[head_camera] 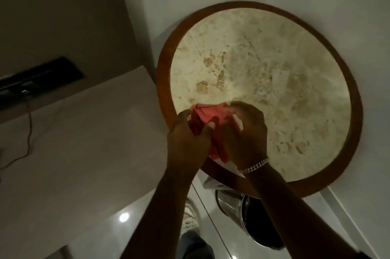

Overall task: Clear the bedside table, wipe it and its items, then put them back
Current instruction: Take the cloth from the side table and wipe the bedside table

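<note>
Bunching pink cloth (pixel 207 115) over near rim of bare counter (pixel 274 81); cloth gripped by left hand (pixel 187 134) and right hand (pixel 244 132), fingers closed. Judged soft, light, floppy; best wadded in palm.

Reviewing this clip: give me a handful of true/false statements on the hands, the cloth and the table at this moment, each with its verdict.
1. Both hands grip the pink cloth. True: left hand and right hand bunch it between them.
2. The round table has a stone-patterned top inside a brown wooden rim. True.
3. A lamp and a book stand on the tabletop. False: no items show on it; only the cloth and hands are over its near edge.
4. The chain bracelet is on the left wrist. False: it is on the right wrist.
5. A metal bin stands on the floor below the table's near edge. True.
</note>
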A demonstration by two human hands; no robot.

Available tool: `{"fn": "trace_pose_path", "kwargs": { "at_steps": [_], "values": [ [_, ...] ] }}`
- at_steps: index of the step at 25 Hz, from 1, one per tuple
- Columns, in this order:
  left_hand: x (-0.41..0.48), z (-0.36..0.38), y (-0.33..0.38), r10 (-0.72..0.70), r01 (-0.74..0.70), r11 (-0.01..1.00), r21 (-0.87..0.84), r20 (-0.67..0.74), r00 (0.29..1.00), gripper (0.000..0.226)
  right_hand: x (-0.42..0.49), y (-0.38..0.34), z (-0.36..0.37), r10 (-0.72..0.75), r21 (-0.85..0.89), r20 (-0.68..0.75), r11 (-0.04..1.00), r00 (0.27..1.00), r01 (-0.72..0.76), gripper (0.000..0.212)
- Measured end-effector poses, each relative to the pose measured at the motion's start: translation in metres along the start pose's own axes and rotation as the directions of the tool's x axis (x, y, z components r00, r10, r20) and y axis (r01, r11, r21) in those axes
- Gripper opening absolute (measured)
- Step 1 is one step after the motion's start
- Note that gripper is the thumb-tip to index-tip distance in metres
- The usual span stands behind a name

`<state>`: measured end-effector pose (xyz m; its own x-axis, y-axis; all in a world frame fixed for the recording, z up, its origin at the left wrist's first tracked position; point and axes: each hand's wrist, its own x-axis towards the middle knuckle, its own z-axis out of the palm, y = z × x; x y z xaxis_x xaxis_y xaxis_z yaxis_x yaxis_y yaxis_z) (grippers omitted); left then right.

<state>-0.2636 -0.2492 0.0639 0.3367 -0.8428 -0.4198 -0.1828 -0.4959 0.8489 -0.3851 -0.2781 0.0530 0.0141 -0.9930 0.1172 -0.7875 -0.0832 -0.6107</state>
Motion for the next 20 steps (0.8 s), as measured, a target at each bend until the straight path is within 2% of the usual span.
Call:
{"fn": "trace_pose_path", "kwargs": {
  "at_steps": [2,4,6,10,13,15,17,20],
  "values": [
    [0.0,0.012,-0.003,0.036,-0.035,0.999,0.032,-0.042,0.998,0.048,-0.013,0.019,0.006,-0.028,-0.045,0.14,0.998,0.99,0.035,0.04],
    [0.001,0.014,-0.009,0.045,-0.043,0.999,0.019,-0.118,0.992,0.04,-0.022,0.021,0.016,-0.07,0.0,0.163,0.997,0.984,0.071,0.04],
    [0.0,0.001,-0.017,-0.013,0.005,0.999,-0.043,-0.172,0.985,0.039,-0.027,0.008,0.029,-0.101,0.014,0.163,0.995,0.981,0.1,0.04],
    [-0.003,-0.074,-0.049,-0.1,0.06,0.99,-0.131,-0.326,0.94,0.028,-0.042,-0.051,0.076,-0.28,0.12,0.167,0.957,0.945,0.262,0.03],
    [-0.002,-0.149,-0.095,-0.151,0.079,0.981,-0.176,-0.449,0.881,0.036,-0.061,-0.114,0.137,-0.296,0.195,0.323,0.95,0.899,0.243,0.029],
    [0.008,-0.189,-0.127,-0.174,0.09,0.977,-0.194,-0.476,0.862,0.042,-0.073,-0.149,0.18,-0.282,0.198,0.403,0.956,0.871,0.218,0.03],
    [0.021,-0.222,-0.164,-0.154,0.059,0.976,-0.211,-0.469,0.87,0.047,-0.079,-0.173,0.225,-0.313,0.192,0.431,0.948,0.847,0.252,0.032],
    [0.034,-0.265,-0.226,0.011,-0.036,0.998,-0.052,-0.42,0.907,0.048,-0.077,-0.187,0.293,-0.446,0.04,0.436,0.877,0.781,0.478,0.034]
  ]
}}
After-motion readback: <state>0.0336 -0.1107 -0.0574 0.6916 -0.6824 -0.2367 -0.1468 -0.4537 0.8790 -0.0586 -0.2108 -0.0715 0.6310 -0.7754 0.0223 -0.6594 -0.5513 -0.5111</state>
